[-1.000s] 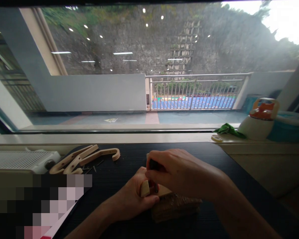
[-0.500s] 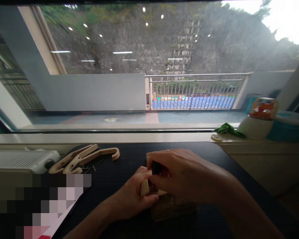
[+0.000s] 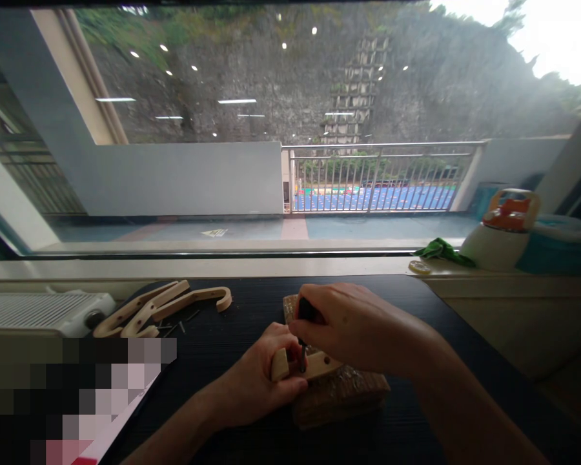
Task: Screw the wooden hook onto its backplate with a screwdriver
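Observation:
My left hand (image 3: pixel 266 365) is closed round the near end of a pale wooden hook (image 3: pixel 322 365), which rests across a brown block that looks wrapped in clear plastic (image 3: pixel 341 397). A dark hole shows in the hook's flat part. My right hand (image 3: pixel 341 320) grips the dark handle of a screwdriver (image 3: pixel 306 311) from above. The shaft points down at the hook, just beside my left fingers. Its tip is partly hidden, so I cannot tell whether a screw sits under it.
Several similar wooden hooks (image 3: pixel 169 303) lie at the table's back left, with loose screws (image 3: pixel 181 326) beside them. A radiator (image 3: pixel 43 313) stands at the left. On the windowsill are a green cloth (image 3: pixel 443 252), a white bottle with an orange top (image 3: pixel 496 242) and a teal basin (image 3: pixel 564 248).
My right hand has turned and lifted slightly on the screwdriver, uncovering more of the hook and the block. My left hand keeps its hold in nearly the same place.

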Demonstrator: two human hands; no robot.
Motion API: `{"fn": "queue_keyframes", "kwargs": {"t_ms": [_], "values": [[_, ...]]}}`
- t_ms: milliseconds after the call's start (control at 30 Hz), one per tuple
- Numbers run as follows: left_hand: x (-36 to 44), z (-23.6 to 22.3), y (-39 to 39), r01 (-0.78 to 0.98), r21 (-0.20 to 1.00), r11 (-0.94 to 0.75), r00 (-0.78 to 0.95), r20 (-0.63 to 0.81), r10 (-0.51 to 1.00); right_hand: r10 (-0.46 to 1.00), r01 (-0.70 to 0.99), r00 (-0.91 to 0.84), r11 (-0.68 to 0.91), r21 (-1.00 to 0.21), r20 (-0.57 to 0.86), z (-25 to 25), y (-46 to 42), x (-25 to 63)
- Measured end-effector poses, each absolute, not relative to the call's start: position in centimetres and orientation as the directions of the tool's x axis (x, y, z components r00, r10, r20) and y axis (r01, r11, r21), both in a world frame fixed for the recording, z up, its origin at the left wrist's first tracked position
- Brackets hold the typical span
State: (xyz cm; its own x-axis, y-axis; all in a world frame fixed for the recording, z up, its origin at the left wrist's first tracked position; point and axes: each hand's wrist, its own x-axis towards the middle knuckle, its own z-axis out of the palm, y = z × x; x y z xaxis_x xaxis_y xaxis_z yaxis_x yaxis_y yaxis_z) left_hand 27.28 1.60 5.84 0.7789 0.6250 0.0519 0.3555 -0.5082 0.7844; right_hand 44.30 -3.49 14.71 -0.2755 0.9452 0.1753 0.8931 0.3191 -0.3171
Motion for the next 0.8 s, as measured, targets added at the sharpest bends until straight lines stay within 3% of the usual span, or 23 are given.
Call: {"fn": "queue_keyframes", "kwargs": {"t_ms": [267, 600, 800], "values": [[27.21, 5.56, 1.76, 0.331, 0.803, -0.495, 0.785, 0.058, 0.617, 0.913, 0.817, -0.379, 0.406, -0.409, 0.15, 15.34, -4.34, 44.47], [27.31, 5.78, 1.7, 0.342, 0.765, -0.545, 0.788, 0.082, 0.61, 0.966, 0.918, -0.209, 0.247, -0.31, 0.152, 15.03, -3.42, 44.03], [27.24, 5.63, 1.72, 0.325, 0.794, -0.514, 0.786, 0.076, 0.614, 0.94, 0.877, -0.291, 0.336, -0.342, 0.178, 15.28, -4.02, 43.76]]}}
